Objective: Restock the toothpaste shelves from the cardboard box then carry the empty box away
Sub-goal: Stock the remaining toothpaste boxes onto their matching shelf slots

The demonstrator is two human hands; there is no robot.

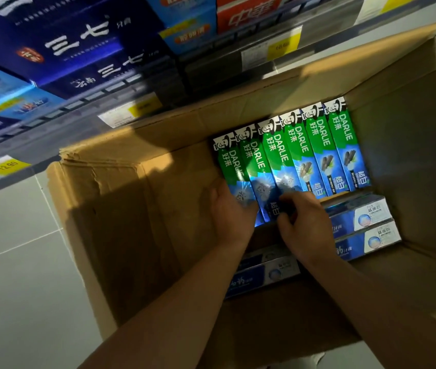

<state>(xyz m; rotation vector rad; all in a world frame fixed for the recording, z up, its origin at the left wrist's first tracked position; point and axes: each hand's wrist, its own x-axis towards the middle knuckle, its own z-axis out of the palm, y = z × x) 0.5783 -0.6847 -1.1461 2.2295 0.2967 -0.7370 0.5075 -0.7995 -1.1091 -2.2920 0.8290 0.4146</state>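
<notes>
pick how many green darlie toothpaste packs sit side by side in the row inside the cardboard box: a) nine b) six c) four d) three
b: six green Darlie packs stand edge to edge in one row against the far wall of the cardboard box, with the left hand and right hand at the near ends of the leftmost ones.

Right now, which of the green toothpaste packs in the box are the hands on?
The three leftmost green packs: left hand and right hand cover their near ends. The other three lie untouched.
</notes>
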